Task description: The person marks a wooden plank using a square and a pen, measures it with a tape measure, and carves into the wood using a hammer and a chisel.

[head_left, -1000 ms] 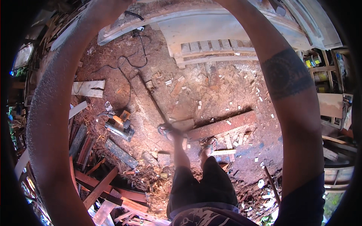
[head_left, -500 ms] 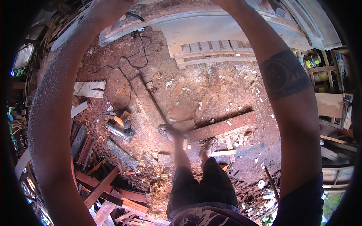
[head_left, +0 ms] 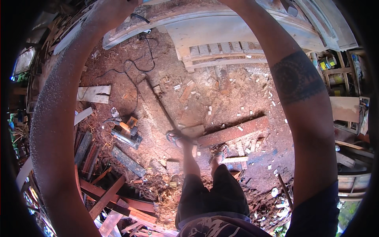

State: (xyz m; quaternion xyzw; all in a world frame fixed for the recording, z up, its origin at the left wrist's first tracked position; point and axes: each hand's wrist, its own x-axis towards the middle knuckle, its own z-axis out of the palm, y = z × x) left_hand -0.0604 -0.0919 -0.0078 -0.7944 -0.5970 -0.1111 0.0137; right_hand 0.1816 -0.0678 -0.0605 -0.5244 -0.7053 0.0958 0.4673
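Observation:
Both of my arms reach forward to the top edge of the view, over a wooden workbench (head_left: 158,23). Only the back part of my left hand (head_left: 123,4) shows, near the bench's left end, and its fingers are cut off by the edge. My right hand (head_left: 233,3) is almost wholly out of the picture, with little more than the wrist visible. A sliver of a pale, bluish thing (head_left: 154,2) lies between the hands. Whatever either hand holds is hidden. Fine dust coats my left forearm, and a dark tattoo band circles my right arm.
An orange-and-grey power tool (head_left: 128,132) lies on the dirt floor at left, near a black cable (head_left: 126,67). A reddish plank (head_left: 233,132) lies by my feet. Scrap timber (head_left: 108,197) is piled at lower left. Boards (head_left: 316,19) lean at upper right; small offcuts litter the ground.

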